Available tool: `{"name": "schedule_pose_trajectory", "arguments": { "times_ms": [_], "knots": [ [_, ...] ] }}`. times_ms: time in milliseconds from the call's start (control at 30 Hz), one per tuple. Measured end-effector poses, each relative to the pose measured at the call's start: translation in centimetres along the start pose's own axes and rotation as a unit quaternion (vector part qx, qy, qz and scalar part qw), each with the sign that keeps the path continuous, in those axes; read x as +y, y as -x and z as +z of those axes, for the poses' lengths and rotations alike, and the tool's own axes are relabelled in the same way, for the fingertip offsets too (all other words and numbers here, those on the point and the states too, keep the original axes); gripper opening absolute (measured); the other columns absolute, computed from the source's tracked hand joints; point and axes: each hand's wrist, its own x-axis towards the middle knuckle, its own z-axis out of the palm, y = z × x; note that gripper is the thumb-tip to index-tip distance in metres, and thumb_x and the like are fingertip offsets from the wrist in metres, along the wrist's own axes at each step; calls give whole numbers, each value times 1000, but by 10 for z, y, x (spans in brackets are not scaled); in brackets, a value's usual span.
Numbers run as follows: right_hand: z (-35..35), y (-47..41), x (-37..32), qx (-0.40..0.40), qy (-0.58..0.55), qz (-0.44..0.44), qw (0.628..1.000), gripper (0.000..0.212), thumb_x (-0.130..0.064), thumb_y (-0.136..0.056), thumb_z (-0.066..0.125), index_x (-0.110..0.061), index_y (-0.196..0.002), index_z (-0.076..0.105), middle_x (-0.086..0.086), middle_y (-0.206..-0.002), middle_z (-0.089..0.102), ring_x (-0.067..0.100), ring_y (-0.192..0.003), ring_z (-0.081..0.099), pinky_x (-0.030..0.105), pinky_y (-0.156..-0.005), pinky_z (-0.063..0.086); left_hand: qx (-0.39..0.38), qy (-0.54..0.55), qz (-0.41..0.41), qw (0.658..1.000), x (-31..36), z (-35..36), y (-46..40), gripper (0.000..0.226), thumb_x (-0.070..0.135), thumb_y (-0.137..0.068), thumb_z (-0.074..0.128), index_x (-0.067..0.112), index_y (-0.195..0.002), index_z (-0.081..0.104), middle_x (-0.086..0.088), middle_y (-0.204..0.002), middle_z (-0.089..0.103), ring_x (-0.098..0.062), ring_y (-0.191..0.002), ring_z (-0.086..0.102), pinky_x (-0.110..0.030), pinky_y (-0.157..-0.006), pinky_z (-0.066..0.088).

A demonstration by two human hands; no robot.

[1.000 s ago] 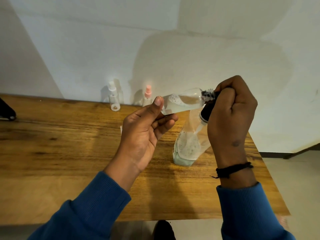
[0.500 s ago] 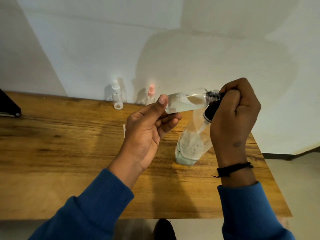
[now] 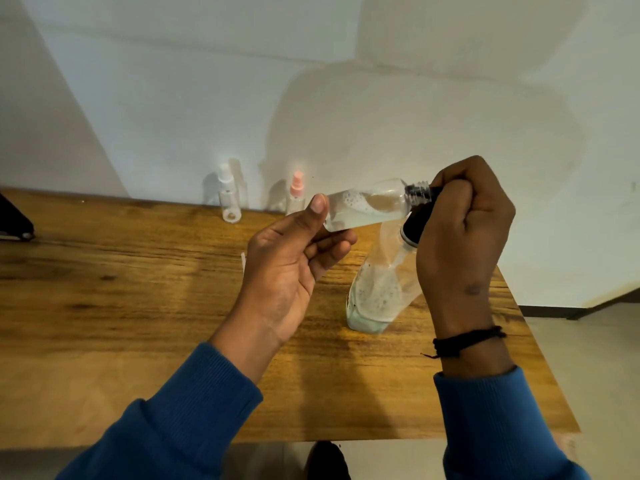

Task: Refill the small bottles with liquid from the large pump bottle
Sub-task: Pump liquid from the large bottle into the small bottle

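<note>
Little has moved: left hand (image 3: 291, 271) grips small bottle (image 3: 367, 207), right hand (image 3: 464, 230) seemingly clasps pump (image 3: 415, 225).

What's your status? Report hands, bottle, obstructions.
Left hand holds small bottle sideways, part full. Right hand shut on pump head at its neck; big bottle tilted on table. Nothing in the way.

The left hand (image 3: 291, 271) holds a small clear bottle (image 3: 367, 206) nearly level above the desk (image 3: 138, 289), its threaded neck meeting the black pump head that the right hand (image 3: 464, 237) grips. The large pump bottle (image 3: 377, 289) tilts on the desk below. Two small spray bottles, one white-capped (image 3: 229, 199) and one pink-capped (image 3: 296, 195), stand by the wall.
</note>
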Motion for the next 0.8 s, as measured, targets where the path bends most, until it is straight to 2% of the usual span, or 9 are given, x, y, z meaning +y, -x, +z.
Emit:
{"name": "schedule_pose_trajectory", "arguments": {
  "times_ms": [367,500,567,700,800],
  "knots": [
    [-1,-1,0,-1,1,-3,1000,26,11,-90,33,1,-76,52,-9,-52,42,-2,-46,44,6,-46,27,-1,7,3,1000,-2,-1,-1,30,25,-74,72,4,-96,71,-15,-90,72,-22,-75,73,-23,-63,60],
    [0,0,-1,8,-3,-3,1000,25,12,-90,32,7,-76,52,-3,-55,37,-1,-45,42,7,-46,28,-5,17,4,1000,-1,-1,-2,31,21,-74,72,3,-99,70,-14,-90,71,-21,-74,73,-21,-62,59],
    [2,3,0,11,-18,4,1000,26,13,-91,31,6,-76,51,-3,-54,36,-1,-44,40,7,-45,28,-7,26,10,1000,-1,-3,-3,32,19,-74,71,2,-102,69,-14,-93,72,-22,-76,73,-21,-64,59],
    [-1,-1,2,-5,3,-1,1000,26,10,-90,33,2,-76,52,-13,-51,45,-2,-46,44,6,-46,28,-25,46,12,999,-2,-5,-3,36,10,-76,69,0,-111,68,-18,-106,72,-25,-83,73,-22,-69,59],
    [-2,-3,2,0,5,-3,1000,25,8,-91,33,2,-76,52,-13,-52,44,-1,-47,45,8,-47,29,-43,48,15,998,-1,-5,-4,36,6,-78,66,2,-114,68,-17,-112,72,-27,-89,73,-23,-73,60]
  ]
}}
